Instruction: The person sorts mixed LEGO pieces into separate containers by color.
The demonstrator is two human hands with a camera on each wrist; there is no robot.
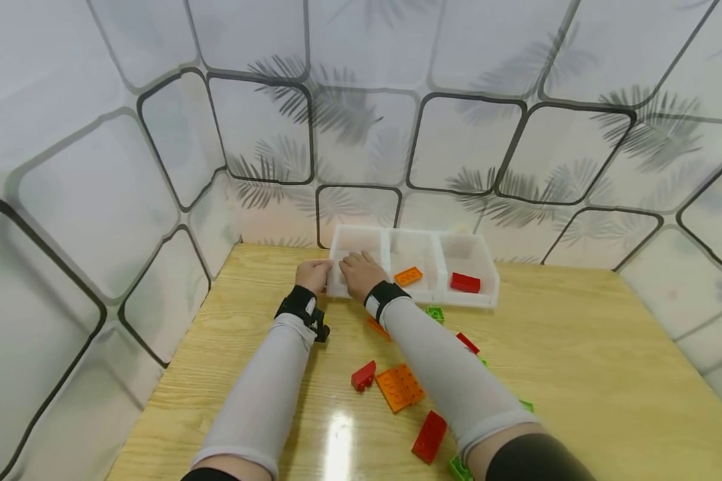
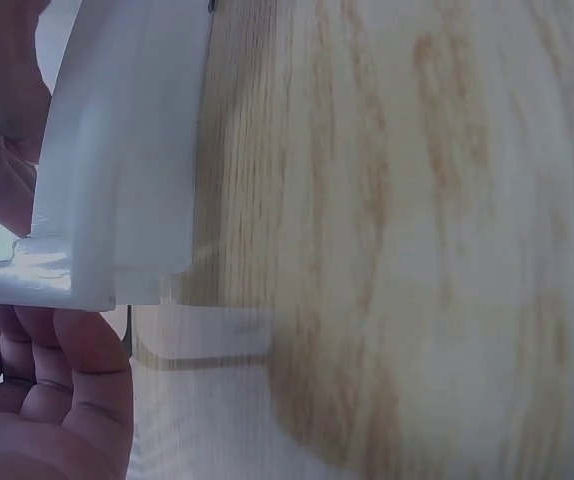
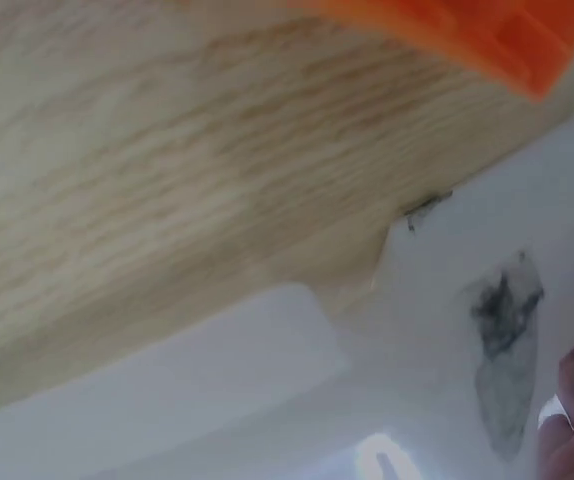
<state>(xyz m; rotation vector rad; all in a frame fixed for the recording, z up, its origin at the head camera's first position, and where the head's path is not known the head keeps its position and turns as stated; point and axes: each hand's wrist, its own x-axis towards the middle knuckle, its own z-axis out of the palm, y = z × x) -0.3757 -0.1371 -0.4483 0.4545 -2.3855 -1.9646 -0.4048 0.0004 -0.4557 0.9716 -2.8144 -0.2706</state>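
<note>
A white three-compartment box stands at the back of the wooden table. My left hand is at its left end, thumb and fingers gripping the wall. In the left wrist view the fingers of that left hand curl against the box's end. My right hand reaches over the front wall into the left compartment, fingers bent down; I cannot tell whether they hold anything. An orange brick lies in the middle compartment and a red brick in the right one.
In front of the box lie loose bricks: a red sloped one, orange ones, a long red one, and green ones, some partly under my right forearm. A patterned curtain hangs behind the table and along its left side.
</note>
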